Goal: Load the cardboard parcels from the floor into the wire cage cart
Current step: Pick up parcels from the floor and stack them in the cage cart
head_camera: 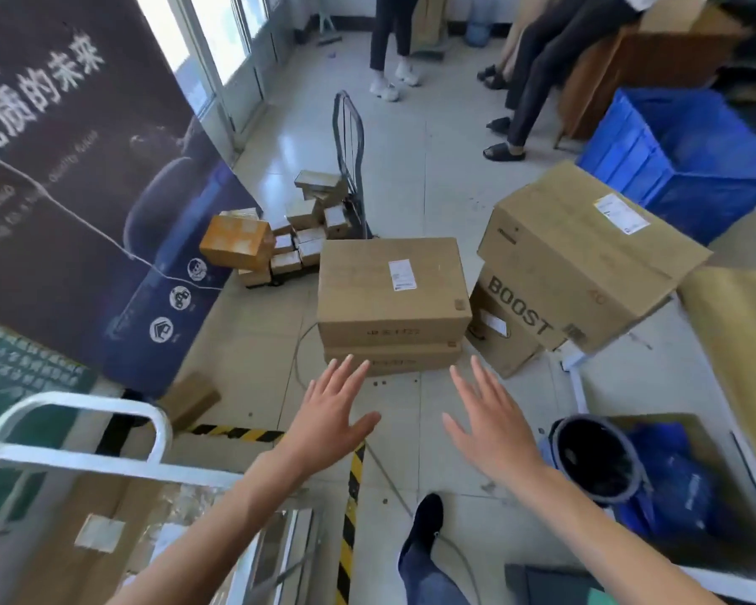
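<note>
Cardboard parcels (391, 290), flat and brown, lie stacked two high on the pale tiled floor (411, 168) at mid-view. Their long axis runs left to right, a long side faces the person, and a white label sits on the upper lid. The left hand (328, 425) and right hand (494, 430) hover just short of the stack, palms down, fingers spread and straight, grasping nothing. Just right of the stack, a tilted carton printed BOOST (520, 312) carries a larger brown carton (585, 255), skewed on top of it. Behind the stack, small tan boxes (306, 229) are heaped against a dark hand trolley (358, 216). The white tubular-metal cart (105, 464) stands at lower left, with brown cardboard (84, 517) lying inside its frame. At lower right an open cardboard box (708, 447) holds a dark round bucket (594, 460) and blue plastic bags (673, 486). A blue plastic crate (681, 168) sits at upper right; its contents cannot be made out.
</note>
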A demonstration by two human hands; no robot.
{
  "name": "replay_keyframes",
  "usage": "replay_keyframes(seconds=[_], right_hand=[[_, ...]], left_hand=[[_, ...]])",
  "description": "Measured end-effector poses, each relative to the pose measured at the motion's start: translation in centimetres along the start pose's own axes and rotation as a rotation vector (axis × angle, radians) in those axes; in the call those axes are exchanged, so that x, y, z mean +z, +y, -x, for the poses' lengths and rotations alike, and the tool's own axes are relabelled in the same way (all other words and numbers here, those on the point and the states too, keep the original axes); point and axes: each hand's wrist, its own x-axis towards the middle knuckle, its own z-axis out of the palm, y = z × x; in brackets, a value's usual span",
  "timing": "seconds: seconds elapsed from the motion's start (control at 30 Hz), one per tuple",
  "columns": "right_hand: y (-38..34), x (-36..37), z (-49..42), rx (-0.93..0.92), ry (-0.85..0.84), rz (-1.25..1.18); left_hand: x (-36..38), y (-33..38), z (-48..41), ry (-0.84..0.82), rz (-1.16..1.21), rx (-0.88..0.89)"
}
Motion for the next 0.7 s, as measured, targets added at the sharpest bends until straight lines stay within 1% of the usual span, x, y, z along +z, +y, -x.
replay_keyframes(seconds=[0.17,0.37,0.53,0.7], right_hand=[[4.5,-2.2,-4.7,0.007,0.021,-0.06],[5.5,-3.3,-9.9,-0.013,0.014,-0.128],[4.3,-3.4,-15.2,-0.008,-0.011,-0.149],[3.4,-2.9,-21.5,0.008,-0.053,-0.142]], left_hand=[[-0.2,3.4,-6.3,0.014,0.028,-0.054],[-0.2,5.3,-11.2,0.036,0.105,-0.12],[0.4,4.0,-15.4,0.023,0.117,-0.174],[0.5,0.7,-20.5,0.021,0.159,-0.218]])
